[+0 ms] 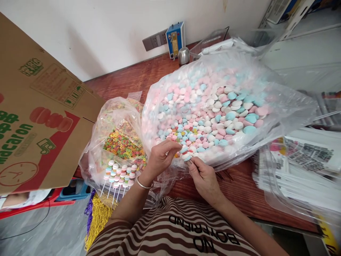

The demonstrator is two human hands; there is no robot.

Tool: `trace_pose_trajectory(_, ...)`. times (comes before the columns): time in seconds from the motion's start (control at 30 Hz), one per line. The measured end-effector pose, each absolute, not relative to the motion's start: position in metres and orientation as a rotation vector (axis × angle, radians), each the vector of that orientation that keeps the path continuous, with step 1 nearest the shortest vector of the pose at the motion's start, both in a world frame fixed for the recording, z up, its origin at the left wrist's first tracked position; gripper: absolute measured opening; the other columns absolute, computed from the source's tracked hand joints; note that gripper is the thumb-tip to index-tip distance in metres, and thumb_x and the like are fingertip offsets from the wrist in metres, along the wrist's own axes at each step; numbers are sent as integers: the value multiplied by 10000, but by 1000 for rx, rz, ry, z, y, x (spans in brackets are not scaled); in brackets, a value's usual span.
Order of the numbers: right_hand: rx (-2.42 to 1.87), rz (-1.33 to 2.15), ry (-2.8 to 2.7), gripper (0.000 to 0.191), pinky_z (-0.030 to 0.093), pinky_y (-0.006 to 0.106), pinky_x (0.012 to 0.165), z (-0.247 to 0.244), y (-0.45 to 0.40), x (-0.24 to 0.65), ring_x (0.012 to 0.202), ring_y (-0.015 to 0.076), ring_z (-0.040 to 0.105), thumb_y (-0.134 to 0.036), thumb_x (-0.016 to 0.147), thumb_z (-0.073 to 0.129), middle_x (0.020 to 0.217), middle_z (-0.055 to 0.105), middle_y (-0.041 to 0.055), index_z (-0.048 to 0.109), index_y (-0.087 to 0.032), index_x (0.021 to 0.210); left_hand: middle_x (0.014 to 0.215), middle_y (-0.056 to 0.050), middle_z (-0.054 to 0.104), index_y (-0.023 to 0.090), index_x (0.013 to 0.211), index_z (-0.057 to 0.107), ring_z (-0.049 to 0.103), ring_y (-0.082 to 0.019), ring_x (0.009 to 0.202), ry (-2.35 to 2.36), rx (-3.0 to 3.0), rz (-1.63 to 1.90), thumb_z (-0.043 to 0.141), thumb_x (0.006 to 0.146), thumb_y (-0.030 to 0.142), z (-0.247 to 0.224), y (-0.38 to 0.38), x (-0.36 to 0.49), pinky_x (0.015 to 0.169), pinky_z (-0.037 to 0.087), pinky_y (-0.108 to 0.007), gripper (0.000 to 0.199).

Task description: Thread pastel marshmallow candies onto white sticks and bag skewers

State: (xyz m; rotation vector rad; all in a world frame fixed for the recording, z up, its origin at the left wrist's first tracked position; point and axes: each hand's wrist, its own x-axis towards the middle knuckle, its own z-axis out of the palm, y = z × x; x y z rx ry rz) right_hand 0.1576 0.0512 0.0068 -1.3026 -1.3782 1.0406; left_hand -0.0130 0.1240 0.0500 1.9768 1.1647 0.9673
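Note:
Between my hands is a short candy skewer (185,153) of pastel disc candies with red bits between them; its stick is hidden. My right hand (204,177) is closed, pinching its lower end between thumb and fingers. At the upper end, my left hand (161,158) is closed too, its fingertips pinched against the skewer. Just beyond is a large open clear plastic bag (282,113) of pink, white and blue disc candies (236,115). Left of it, a smaller clear bag (92,153) holds small colourful ring candies (119,144). Several finished candy skewers (121,174) with white sticks lie on its near side.
A tall cardboard box (39,117) stands at the left. Flat printed packaging (311,153) in clear plastic lies at the right of the wooden table (117,83). A blue device (176,40) and a metal cup (183,56) stand by the wall. Gold and purple strands (98,217) hang below.

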Motion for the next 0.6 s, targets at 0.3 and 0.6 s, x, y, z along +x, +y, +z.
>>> trace_pose_trajectory(0.3,-1245,1187,-1202,342,321,242,509,0,47,165,535,111,366,-449,1021,493,585,393,-64,531,-220,770,1046,-74,763,222,1088,757,706,-208,956,1327,2326,578,587,974,197,51,158,-26,847,540,-327,206)
trace_pose_trajectory(0.6,-1281,1131,-1334,339,336,234,522,9,44,179,558,113,387,-391,1011,487,612,429,-46,535,-214,725,966,-80,736,195,850,698,638,-247,973,1361,2484,253,633,930,160,49,153,-24,889,477,-398,109)
